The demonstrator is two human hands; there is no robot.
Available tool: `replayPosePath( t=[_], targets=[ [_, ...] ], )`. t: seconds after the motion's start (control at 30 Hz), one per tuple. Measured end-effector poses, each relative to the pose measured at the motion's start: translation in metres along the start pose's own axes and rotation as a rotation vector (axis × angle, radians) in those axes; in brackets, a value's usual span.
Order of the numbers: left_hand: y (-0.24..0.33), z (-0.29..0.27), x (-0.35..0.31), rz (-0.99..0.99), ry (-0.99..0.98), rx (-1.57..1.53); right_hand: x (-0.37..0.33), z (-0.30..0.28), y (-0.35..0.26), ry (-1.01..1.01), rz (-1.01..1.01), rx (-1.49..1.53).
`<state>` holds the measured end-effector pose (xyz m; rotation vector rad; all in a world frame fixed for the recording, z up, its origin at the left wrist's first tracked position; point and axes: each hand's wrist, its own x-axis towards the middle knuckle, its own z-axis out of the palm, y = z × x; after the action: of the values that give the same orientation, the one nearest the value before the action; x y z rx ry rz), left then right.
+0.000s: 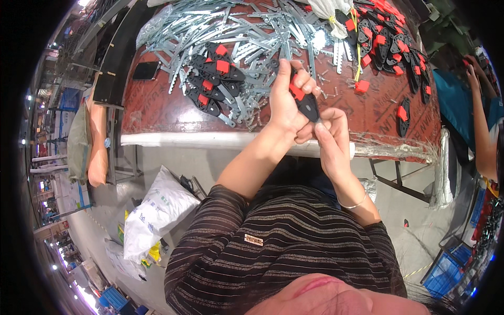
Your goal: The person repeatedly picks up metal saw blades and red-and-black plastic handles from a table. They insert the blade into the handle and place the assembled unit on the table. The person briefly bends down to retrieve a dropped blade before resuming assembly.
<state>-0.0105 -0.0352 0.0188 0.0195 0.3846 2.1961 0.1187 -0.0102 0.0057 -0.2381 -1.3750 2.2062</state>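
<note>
Bulging, white sack point(161, 211) hides its contents; left hand point(283, 105) grips black part point(308, 108).

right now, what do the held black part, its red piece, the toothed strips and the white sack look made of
Black part, in the left hand: probably moulded plastic, with an even, dark surface. Red piece: likely plastic too, smooth and evenly coloured. Toothed strips: probably metal, given their silvery glints. White sack: possibly woven plastic, crisply creased; any weave is too small to confirm.
</note>
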Motion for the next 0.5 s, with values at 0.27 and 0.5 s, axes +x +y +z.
replayPosePath(
  t=[0.27, 0.5],
  targets=[
    [0.045, -0.01, 0.009, 0.272, 0.1, 0.029, 0.025, 0.009, -0.004, -0.15, 0.14, -0.019],
    [0.176, -0.028, 0.025, 0.642, 0.211, 0.385, 0.104, -0.04, -0.009, 0.074, 0.049, -0.947]
  ],
)
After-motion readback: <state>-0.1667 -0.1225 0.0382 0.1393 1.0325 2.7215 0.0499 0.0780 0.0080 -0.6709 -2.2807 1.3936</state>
